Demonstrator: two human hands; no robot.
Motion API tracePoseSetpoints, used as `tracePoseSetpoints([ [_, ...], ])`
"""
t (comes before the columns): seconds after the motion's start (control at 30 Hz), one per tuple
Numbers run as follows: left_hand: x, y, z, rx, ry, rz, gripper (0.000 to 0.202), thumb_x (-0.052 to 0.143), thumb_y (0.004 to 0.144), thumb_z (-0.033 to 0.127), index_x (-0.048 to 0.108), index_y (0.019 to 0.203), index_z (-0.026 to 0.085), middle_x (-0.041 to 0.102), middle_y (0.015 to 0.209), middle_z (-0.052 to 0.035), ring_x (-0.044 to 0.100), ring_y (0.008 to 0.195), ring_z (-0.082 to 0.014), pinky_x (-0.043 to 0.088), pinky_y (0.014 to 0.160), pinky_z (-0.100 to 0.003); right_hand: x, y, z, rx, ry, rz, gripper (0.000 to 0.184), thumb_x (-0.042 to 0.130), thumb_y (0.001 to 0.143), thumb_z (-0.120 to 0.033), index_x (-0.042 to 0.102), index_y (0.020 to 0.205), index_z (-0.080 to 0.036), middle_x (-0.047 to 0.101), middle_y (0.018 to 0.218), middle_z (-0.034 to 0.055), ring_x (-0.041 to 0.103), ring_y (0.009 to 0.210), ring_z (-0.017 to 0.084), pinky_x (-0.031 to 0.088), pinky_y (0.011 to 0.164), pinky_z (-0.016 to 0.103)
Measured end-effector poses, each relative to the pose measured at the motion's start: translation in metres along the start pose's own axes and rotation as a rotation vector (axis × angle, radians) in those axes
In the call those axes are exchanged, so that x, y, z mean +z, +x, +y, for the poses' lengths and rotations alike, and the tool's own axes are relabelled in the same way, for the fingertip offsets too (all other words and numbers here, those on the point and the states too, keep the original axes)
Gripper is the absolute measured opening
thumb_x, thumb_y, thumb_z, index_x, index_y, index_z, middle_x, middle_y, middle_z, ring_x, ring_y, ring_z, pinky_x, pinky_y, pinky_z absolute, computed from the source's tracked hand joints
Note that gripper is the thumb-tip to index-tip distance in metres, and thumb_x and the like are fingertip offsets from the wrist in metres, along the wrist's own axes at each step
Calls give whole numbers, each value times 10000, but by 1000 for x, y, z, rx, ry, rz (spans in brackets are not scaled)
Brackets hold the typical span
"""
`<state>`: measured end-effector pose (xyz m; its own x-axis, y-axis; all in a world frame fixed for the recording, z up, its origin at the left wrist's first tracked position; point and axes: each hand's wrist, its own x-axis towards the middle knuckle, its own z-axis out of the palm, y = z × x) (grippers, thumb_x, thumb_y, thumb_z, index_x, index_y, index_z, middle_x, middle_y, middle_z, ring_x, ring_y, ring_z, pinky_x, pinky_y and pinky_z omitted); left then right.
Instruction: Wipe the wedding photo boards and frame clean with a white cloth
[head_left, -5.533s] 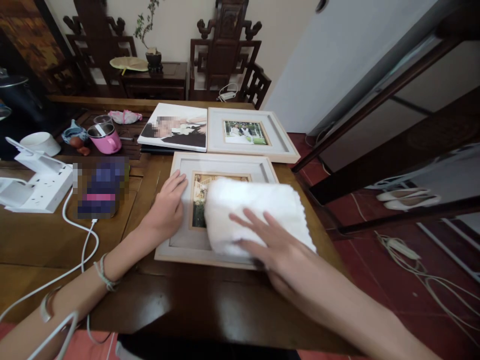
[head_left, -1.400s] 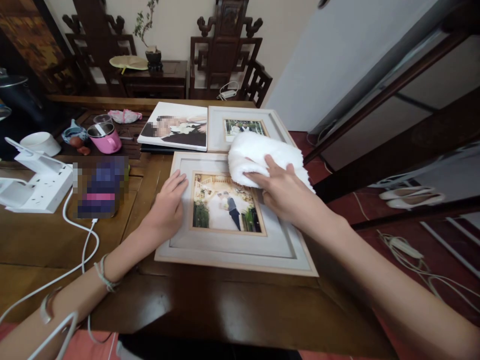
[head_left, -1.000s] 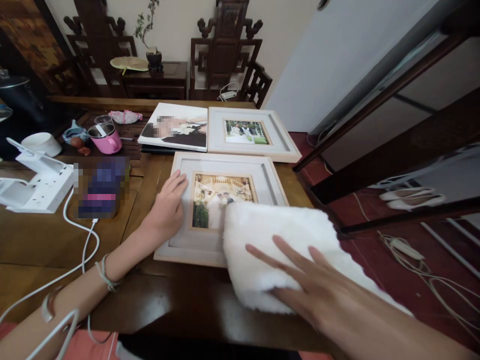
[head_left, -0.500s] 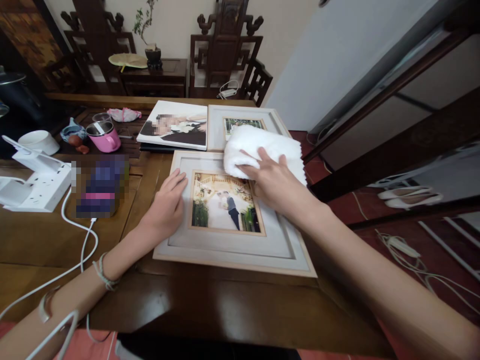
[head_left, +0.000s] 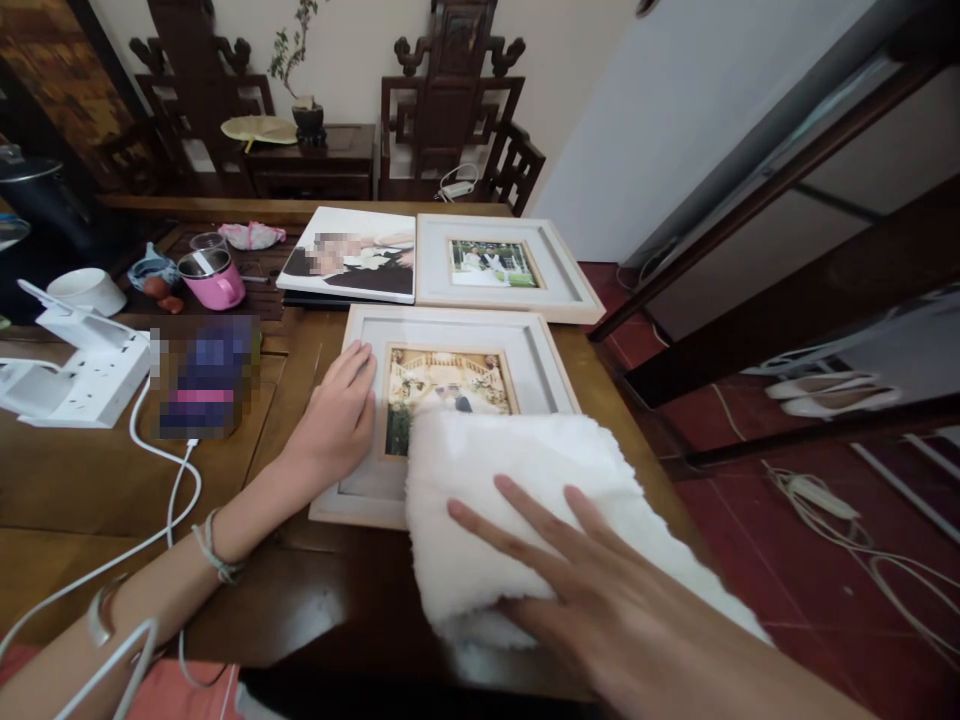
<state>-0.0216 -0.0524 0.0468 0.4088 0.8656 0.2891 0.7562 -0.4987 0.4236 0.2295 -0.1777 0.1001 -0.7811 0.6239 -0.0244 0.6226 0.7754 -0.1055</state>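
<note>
A light wooden picture frame with a wedding photo lies flat on the table in front of me. My left hand grips its left edge, fingers laid together over the rim. Under my right hand is a fluffy white cloth, held with the fingers spread over its top; the thumb side is partly hidden. The cloth covers the frame's lower right part and hangs over toward the table's near edge. A second framed photo lies just beyond, beside a white photo panel.
On the left are a white power strip with cables, a blurred-out object, a pink mug and a white bowl. Carved chairs stand behind the table. Dark wooden bars run along the right side.
My right hand has drawn the white cloth from the frame's upper right corner down toward me, uncovering the far framed photo. My left hand stays on the frame's left edge.
</note>
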Motion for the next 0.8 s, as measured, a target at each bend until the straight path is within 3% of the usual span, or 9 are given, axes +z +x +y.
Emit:
tracePoseSetpoints([
  [0.13, -5, -1, -1, 15, 32, -18, 467, 310, 966, 156, 457, 1393, 40, 432, 1490, -220, 276, 1465, -304, 295, 1174, -548, 5, 33, 14, 171, -36, 81, 610, 431, 715, 63, 711, 1132, -284, 421, 1530, 61, 363, 1389, 446, 397, 951, 780],
  [0.3, -8, -3, -5, 11, 20, -42, 476, 302, 970, 158, 432, 1415, 48, 419, 1499, -222, 267, 1467, -306, 297, 1166, -561, 7, 93, 74, 343, -103, 207, 658, 398, 741, 72, 582, 1331, -155, 325, 1576, 142, 273, 1435, 436, 329, 1033, 756],
  [0.43, -5, -2, -6, -17, 27, -62, 479, 288, 977, 172, 422, 1422, 54, 392, 1525, -210, 239, 1481, -301, 276, 1170, -566, 2, 122, 99, 364, -188, 155, 623, 382, 797, 58, 552, 1360, -147, 301, 1587, 135, 220, 1433, 491, 330, 973, 814],
  [0.53, -5, -1, -5, -9, 35, -74, 476, 283, 983, 180, 415, 1425, 60, 376, 1541, -196, 229, 1486, -292, 277, 1170, -560, -1, 120, 84, 323, -219, 33, 662, 398, 754, 91, 565, 1350, -144, 289, 1589, 132, 213, 1427, 507, 337, 976, 808],
  [0.63, -9, -2, -3, 10, 35, -74, 474, 296, 979, 177, 422, 1419, 56, 389, 1530, -207, 256, 1476, -298, 286, 1168, -561, -6, 95, 49, 229, -166, -66, 663, 450, 719, 101, 622, 1293, -181, 339, 1564, 140, 281, 1402, 506, 368, 968, 791],
  [0.8, -12, -4, -2, 17, 43, -74, 466, 306, 975, 175, 444, 1403, 56, 422, 1509, -207, 274, 1469, -294, 294, 1165, -560, -9, 39, 3, 3, -7, -41, 476, 493, 807, 23, 739, 1040, -312, 413, 1534, 14, 369, 1388, 438, 422, 960, 753],
])
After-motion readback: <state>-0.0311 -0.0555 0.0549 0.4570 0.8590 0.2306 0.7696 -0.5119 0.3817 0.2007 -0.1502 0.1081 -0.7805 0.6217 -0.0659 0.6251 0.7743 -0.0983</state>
